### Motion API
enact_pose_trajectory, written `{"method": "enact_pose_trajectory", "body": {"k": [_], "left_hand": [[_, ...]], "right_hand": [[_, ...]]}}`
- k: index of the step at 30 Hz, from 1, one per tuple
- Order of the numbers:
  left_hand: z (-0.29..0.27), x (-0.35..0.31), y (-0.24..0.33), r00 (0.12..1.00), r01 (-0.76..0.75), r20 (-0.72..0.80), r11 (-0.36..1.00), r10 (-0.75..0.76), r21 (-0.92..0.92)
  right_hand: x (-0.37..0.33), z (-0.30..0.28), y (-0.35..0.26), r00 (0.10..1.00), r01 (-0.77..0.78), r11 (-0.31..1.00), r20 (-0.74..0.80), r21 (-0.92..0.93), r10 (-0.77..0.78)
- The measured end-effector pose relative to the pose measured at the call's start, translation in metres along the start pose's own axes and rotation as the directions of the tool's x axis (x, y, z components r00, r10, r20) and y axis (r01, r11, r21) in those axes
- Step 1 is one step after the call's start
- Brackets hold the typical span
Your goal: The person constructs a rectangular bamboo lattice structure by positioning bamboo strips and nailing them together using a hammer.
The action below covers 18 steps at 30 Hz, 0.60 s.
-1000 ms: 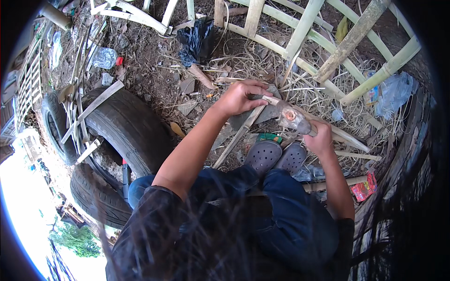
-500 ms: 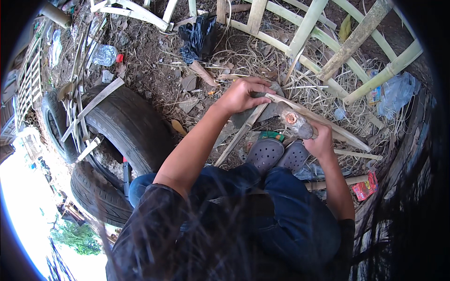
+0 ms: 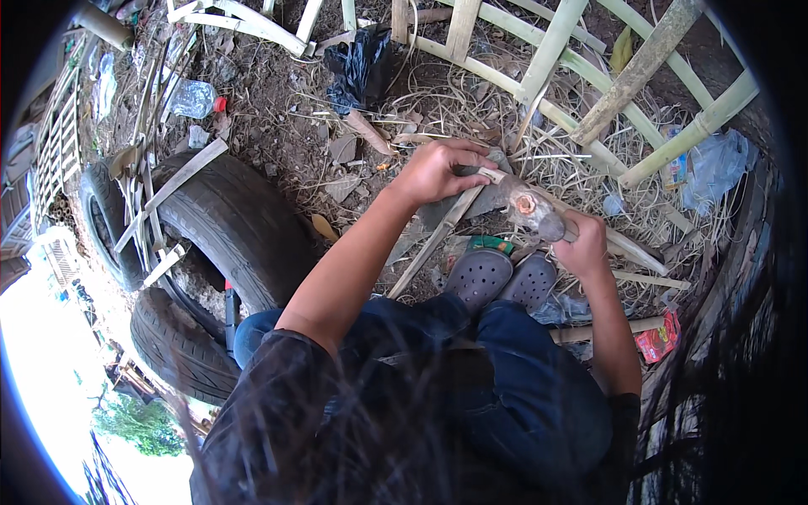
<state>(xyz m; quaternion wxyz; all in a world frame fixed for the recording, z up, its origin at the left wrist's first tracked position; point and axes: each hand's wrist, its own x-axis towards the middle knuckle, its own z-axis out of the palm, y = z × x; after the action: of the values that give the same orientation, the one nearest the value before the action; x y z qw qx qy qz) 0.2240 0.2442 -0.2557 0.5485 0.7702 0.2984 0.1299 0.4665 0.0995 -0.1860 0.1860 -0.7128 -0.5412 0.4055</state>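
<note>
While bent knees in blue jeans [image 3: 539, 362] fill the near part of the view, a pair of grey clogs [image 3: 478, 279] with round holes stands just beyond them on the littered ground. To the right of the knees lies a red packet [image 3: 659, 338].

Past the clogs, the right hand [image 3: 587, 244] has its fingers curled firmly round a hammer [image 3: 539, 220], whose head hangs over the right edge of a flat grey stone [image 3: 478, 208]; whether they touch, I cannot tell. The left hand [image 3: 446, 172] pinches one end of a pale bamboo strip [image 3: 631, 250] between thumb and fingers, above the stone; the strip slants away to the right, passing behind the hammer. A second strip [image 3: 438, 241] runs from the stone back toward the left knee.

Left of the arms lie worn tyres [image 3: 244, 223]. Farther off are a black plastic bag [image 3: 358, 74], a clear bottle [image 3: 192, 98] with a red cap, a bluish plastic bag [image 3: 722, 168], and a bamboo lattice [image 3: 549, 52] along the far side.
</note>
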Motion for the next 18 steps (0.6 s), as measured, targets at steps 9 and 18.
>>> {"method": "enact_pose_trajectory", "body": {"k": [9,18], "left_hand": [[0.0,-0.001,0.002,1.0,0.016,0.002,1.0,-0.016,0.011],[0.001,-0.002,0.001,0.999,0.05,0.021,0.999,-0.05,-0.004]], "right_hand": [[0.003,-0.002,0.002,0.997,0.041,0.999,-0.059,0.008,-0.04],[-0.005,0.004,-0.001,0.987,0.14,0.989,-0.078,-0.044,-0.143]]}}
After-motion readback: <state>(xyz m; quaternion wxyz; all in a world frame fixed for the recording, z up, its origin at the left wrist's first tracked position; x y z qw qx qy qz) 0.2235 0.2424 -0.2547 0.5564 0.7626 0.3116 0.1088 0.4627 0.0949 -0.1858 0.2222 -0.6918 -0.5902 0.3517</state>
